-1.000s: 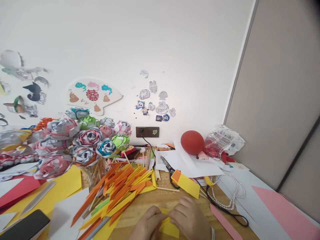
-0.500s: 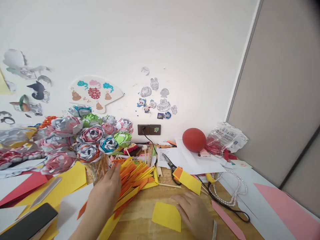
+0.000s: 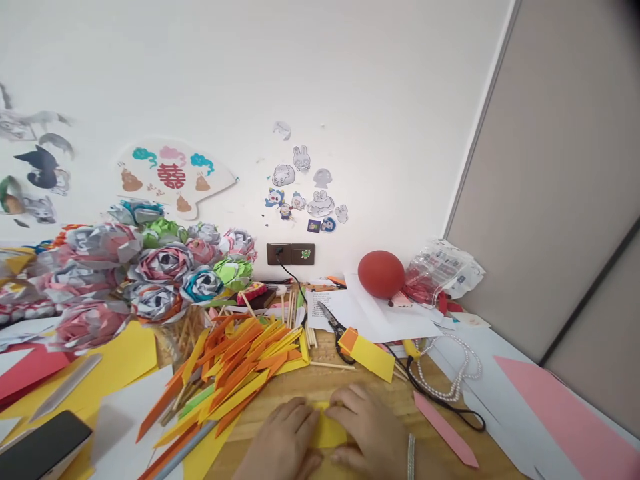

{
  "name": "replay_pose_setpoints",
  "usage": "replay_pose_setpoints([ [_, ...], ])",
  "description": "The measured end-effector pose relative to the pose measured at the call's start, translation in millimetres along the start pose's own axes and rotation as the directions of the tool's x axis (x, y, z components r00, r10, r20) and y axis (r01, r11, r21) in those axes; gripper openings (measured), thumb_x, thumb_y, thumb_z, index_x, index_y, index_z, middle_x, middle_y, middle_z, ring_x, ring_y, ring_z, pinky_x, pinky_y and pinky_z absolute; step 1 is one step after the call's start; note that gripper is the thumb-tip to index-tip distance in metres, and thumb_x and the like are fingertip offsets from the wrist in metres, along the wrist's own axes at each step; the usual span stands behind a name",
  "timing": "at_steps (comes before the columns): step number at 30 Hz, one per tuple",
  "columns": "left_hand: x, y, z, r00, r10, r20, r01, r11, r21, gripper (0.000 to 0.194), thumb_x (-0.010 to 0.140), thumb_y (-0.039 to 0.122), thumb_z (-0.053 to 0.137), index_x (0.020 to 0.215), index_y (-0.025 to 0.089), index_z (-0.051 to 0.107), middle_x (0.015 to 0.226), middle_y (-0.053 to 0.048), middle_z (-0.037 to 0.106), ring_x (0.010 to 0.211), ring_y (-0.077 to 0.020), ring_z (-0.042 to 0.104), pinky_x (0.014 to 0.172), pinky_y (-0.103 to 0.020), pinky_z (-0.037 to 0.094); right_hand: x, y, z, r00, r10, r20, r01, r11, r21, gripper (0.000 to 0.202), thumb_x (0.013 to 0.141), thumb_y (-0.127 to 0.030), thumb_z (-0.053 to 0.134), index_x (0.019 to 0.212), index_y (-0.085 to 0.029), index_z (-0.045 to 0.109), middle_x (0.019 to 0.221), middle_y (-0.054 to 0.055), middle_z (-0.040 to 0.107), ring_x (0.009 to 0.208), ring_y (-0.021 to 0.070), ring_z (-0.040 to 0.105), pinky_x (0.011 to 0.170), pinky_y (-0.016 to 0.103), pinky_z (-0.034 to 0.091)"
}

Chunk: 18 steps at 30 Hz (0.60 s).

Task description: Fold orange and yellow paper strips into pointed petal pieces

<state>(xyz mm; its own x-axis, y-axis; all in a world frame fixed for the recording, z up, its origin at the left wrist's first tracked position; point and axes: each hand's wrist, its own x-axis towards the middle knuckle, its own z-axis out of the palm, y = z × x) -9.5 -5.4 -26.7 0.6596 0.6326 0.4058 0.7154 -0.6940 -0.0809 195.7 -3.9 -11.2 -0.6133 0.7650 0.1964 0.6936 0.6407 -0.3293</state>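
Observation:
A small piece of yellow paper (image 3: 328, 432) lies on the wooden table in front of me, partly covered by my fingers. My left hand (image 3: 285, 437) holds its left side, fingers over the top and thumb near the lower edge. On the right side, my right hand (image 3: 371, 427) grips the same sheet with bent fingertips and the thumb at its lower edge. Left of my hands is a heap of folded orange and yellow paper strips (image 3: 250, 353). A stack of yellow and orange paper pieces (image 3: 373, 357) rests beyond my right hand, beside black scissors (image 3: 334, 320).
Paper flowers (image 3: 163, 260) stand at the back left, above a black phone-like object (image 3: 45, 443). A red balloon (image 3: 381, 274), white bead strings (image 3: 457, 377), a black cord loop (image 3: 450, 400) and a pink paper strip (image 3: 445, 430) are on the right.
My left hand has left the strip heap and come to the yellow paper. My right hand has shifted left onto it. The view has turned slightly right.

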Motion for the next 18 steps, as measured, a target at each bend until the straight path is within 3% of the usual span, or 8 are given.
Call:
replay_pose_setpoints([
  [4,5.6,3.3,-5.4,0.991,-0.053,0.126,0.061,0.996,-0.060,0.024,0.075,0.003,0.049,0.086,0.021,0.062,0.086,-0.001,0.068,0.081,-0.0178,0.063,0.075,-0.030,0.052,-0.1,1.1,5.5,0.997,-0.054,-0.053,0.054,0.999,-0.010,0.038,0.076,-0.034,0.068,0.110,-0.020,0.059,0.109,0.003,0.060,0.097,0.0207,0.050,0.087,0.032,0.039],
  [7,7.8,6.2,-16.5,0.985,-0.072,0.154,0.093,0.987,-0.134,0.017,0.074,0.013,0.059,0.089,0.021,0.061,0.089,-0.001,0.065,0.083,-0.0194,0.061,0.074,-0.030,0.051,0.5,2.1,9.3,0.994,-0.069,-0.085,0.066,0.997,-0.037,0.028,0.079,-0.023,0.062,0.107,-0.020,0.060,0.101,0.002,0.063,0.093,0.0191,0.052,0.084,0.031,0.040],
  [9,7.3,8.9,-20.2,0.984,-0.063,0.165,0.090,0.982,-0.164,0.025,0.070,0.019,0.066,0.094,0.022,0.060,0.090,-0.001,0.064,0.084,-0.0206,0.060,0.073,-0.030,0.050,1.0,2.2,9.4,0.994,-0.067,-0.086,0.063,0.997,-0.043,0.026,0.080,-0.025,0.063,0.105,-0.020,0.060,0.099,0.002,0.063,0.092,0.0189,0.052,0.082,0.031,0.040],
  [13,5.1,11.1,-13.4,0.987,-0.032,0.155,0.056,0.986,-0.154,0.030,0.068,0.010,0.063,0.095,0.024,0.059,0.088,0.002,0.064,0.080,-0.0187,0.059,0.069,-0.027,0.048,1.8,1.9,7.4,0.995,-0.071,-0.069,0.068,0.997,-0.045,0.037,0.071,-0.036,0.073,0.102,-0.019,0.061,0.098,0.002,0.062,0.090,0.0196,0.052,0.077,0.031,0.041],
  [18,3.0,9.3,-1.8,0.994,-0.027,0.109,0.046,0.984,-0.174,0.037,0.065,0.004,0.058,0.095,0.025,0.057,0.089,0.004,0.064,0.079,-0.0162,0.059,0.068,-0.023,0.047,4.1,3.1,11.9,0.995,-0.071,-0.073,0.064,0.994,-0.093,0.036,0.071,-0.035,0.073,0.102,-0.020,0.062,0.092,0.003,0.063,0.085,0.0197,0.054,0.073,0.030,0.042],
])
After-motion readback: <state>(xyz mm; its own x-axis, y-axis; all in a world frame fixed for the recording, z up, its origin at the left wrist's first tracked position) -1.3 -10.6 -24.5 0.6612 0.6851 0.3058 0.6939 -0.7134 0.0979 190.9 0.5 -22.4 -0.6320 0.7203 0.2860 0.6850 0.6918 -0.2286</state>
